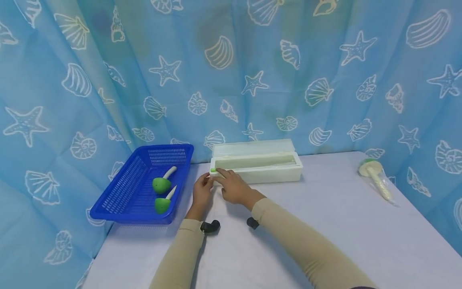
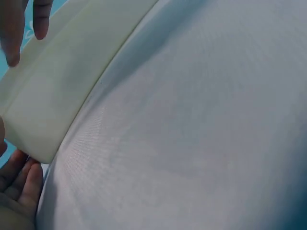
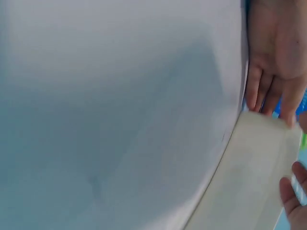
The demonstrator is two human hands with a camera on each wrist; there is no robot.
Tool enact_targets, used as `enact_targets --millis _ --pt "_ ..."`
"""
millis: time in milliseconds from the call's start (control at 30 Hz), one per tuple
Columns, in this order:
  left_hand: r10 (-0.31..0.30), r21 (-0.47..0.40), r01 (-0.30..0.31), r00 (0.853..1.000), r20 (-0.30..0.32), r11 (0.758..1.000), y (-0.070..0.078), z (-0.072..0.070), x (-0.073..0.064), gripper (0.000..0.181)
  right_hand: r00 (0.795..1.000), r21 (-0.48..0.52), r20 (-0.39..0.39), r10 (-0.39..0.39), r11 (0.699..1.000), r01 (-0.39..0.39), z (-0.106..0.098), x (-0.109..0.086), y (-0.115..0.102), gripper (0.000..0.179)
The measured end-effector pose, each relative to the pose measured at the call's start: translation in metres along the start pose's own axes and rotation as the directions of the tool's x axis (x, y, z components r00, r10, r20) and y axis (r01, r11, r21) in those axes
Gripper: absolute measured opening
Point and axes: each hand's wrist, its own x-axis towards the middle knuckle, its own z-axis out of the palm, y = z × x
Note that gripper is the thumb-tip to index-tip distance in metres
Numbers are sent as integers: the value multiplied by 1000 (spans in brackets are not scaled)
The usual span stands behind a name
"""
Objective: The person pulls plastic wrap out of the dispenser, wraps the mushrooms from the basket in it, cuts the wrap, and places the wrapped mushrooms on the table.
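Note:
A long white cling film dispenser [image 1: 272, 174] stands at the table's back, its lid raised behind it. My left hand [image 1: 201, 196] holds its left end; in the right wrist view the left fingers [image 3: 261, 91] lie against the end wall. Reaching across from the right, my right hand [image 1: 234, 188] has index finger and thumb at the small green slider [image 1: 213, 170] on the front left corner. Its other fingers hang over the box's front in the left wrist view. The slider is mostly covered by the fingertips.
A blue plastic basket [image 1: 108, 188] at the left holds two green-headed utensils [image 1: 161, 185] with white handles. A similar utensil [image 1: 375, 178], wrapped in clear film, lies near the table's right edge. Behind the table hangs a blue seashell curtain [image 1: 223, 100].

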Motion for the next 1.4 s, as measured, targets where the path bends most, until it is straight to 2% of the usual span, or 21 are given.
enact_targets --millis 100,167,233,267,300,333,367,433,467,533,567,600,633,667,700,767,900,967,1067,1200,1400 --pt "-34 -10 34 998 -44 999 2 -3 1 46 999 82 -37 -38 996 41 -5 -11 16 34" --pt "-37 29 40 995 -90 999 7 -6 3 47 997 104 -62 -40 993 47 -10 -21 33 27" --pt "14 115 2 990 -137 993 14 -10 8 42 996 108 -85 -28 993 37 -19 -32 52 20" --pt "60 186 -32 988 -144 982 18 -12 11 39 995 92 -102 -14 995 24 -22 -38 64 18" --pt "109 268 -69 985 -136 961 24 -14 14 36 993 88 -121 5 996 6 -27 -43 75 15" --pt "164 357 -116 981 -105 927 30 -16 18 31 990 79 -140 25 997 -14 -31 -48 87 13" --pt "214 444 -168 975 -53 880 36 -18 22 28 986 70 -159 46 997 -36 -34 -53 98 12" --pt "293 572 -296 951 101 765 49 -20 29 24 979 76 -172 111 992 -100 -43 -64 121 15" --pt "313 612 -366 929 197 701 54 -20 33 23 974 87 -163 155 986 -142 -47 -69 131 19" --pt "305 639 -484 874 378 597 64 -19 40 24 962 128 -120 244 965 -229 -57 -79 148 29" --pt "281 638 -528 846 453 561 68 -19 43 27 953 144 -85 289 950 -276 -61 -84 156 34" --pt "253 630 -559 821 512 538 72 -17 46 28 944 165 -50 325 935 -313 -65 -88 162 39" --pt "223 624 -583 798 560 520 75 -16 49 29 935 180 -18 355 921 -346 -68 -91 167 43" --pt "197 617 -598 780 594 511 77 -14 52 30 928 192 9 372 910 -367 -71 -94 172 46" --pt "171 609 -600 771 614 519 79 -13 54 30 922 203 32 385 901 -383 -74 -96 175 47" --pt "140 587 -580 769 624 565 79 -9 57 28 918 227 59 393 890 -396 -77 -100 180 47" --pt "123 534 -507 793 597 676 77 0 61 23 919 280 50 390 878 -388 -78 -103 183 40" --pt "122 521 -480 807 578 706 75 2 63 21 920 303 30 390 874 -380 -77 -101 183 35" --pt "123 525 -462 822 557 715 73 4 64 20 917 315 8 398 869 -380 -75 -98 182 30" --pt "133 541 -459 835 535 705 71 5 64 20 919 299 4 395 876 -378 -72 -95 182 30" --pt "166 541 -483 831 531 688 69 4 65 20 921 258 11 389 889 -379 -69 -92 185 29"
